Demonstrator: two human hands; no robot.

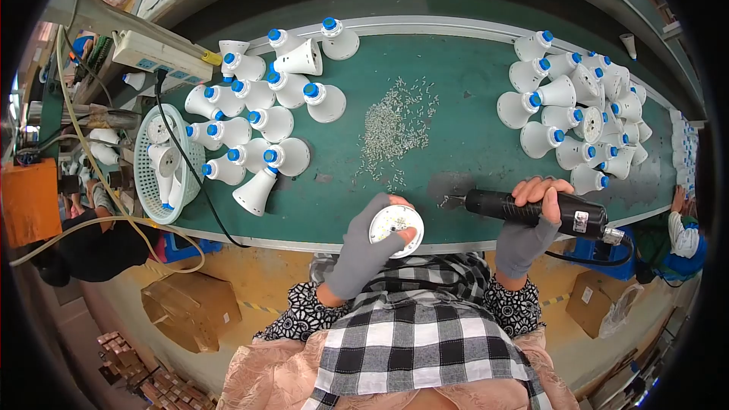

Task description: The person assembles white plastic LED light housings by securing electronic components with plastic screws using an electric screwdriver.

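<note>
My left hand (364, 247), in a grey fingerless glove, grips a white lamp housing with its round face turned up; the thumb presses on that LED board (393, 222). My right hand (531, 228), gloved the same way, is wrapped round a black electric screwdriver (501, 205). The screwdriver lies level, its bit pointing left at the green bench top, with a few tiny screws by the tip. A spread pile of small silvery screws (395, 130) lies beyond my hands.
White lamp housings with blue caps stand in a left group (273, 123) and a right group (562, 91). A pale green basket (144, 175) holds more. A power strip (163, 57) and a black cable (178, 152) are at left; cardboard boxes (190, 311) sit below.
</note>
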